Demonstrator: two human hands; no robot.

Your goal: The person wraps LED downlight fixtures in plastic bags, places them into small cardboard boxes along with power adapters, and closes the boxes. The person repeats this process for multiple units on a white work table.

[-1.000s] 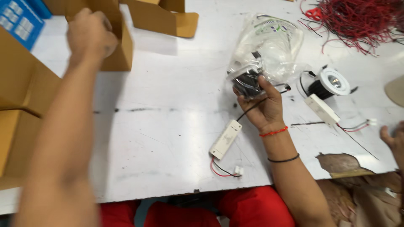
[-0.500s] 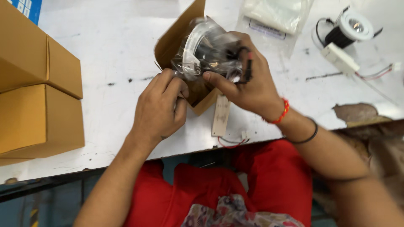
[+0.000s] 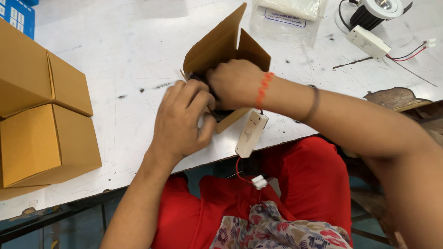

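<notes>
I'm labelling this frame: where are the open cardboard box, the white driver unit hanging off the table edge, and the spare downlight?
open cardboard box (image 3: 217, 46), head view, raised flap.
white driver unit (image 3: 250, 133), head view, casing middle.
spare downlight (image 3: 378, 7), head view, white rim.

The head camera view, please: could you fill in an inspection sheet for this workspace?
Surface: white table, scuffed, edge chipped at right.
Job's things: open cardboard box; white driver unit hangs at the table edge.
Clutter: stacked closed boxes, clear bag, second lamp.
Grips: left hand and right hand both press into the box.
Cables: red wire with white plug dangling.
Surroundings: red clothing below.
</notes>
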